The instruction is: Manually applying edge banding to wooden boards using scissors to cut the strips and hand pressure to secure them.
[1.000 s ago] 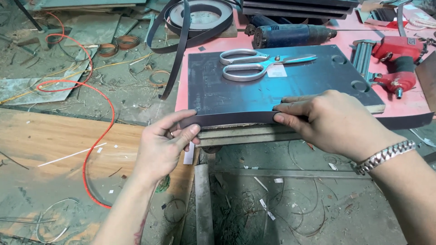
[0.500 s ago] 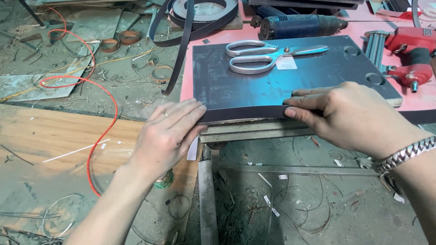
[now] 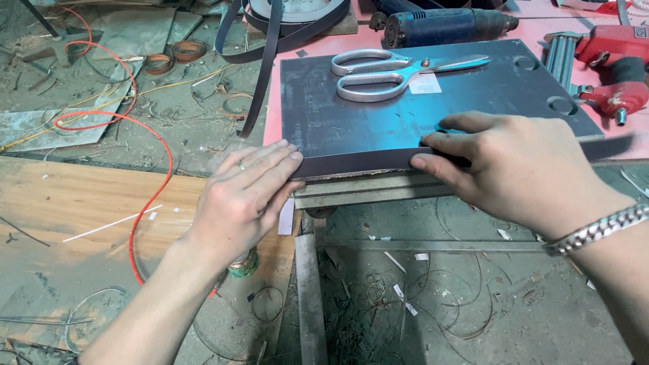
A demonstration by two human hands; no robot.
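We pressed dark edge tape [image 3: 358,162] along the dark board's [image 3: 433,101] near edge
Our left hand [image 3: 240,196] lay flat on its corner, right hand [image 3: 514,165] pinched the strip; scissors [image 3: 392,71] rested on top

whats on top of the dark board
On the dark board lie silver scissors and a small white label. The right hand rests on its near edge, hiding the surface beneath; the left hand presses the near corner.
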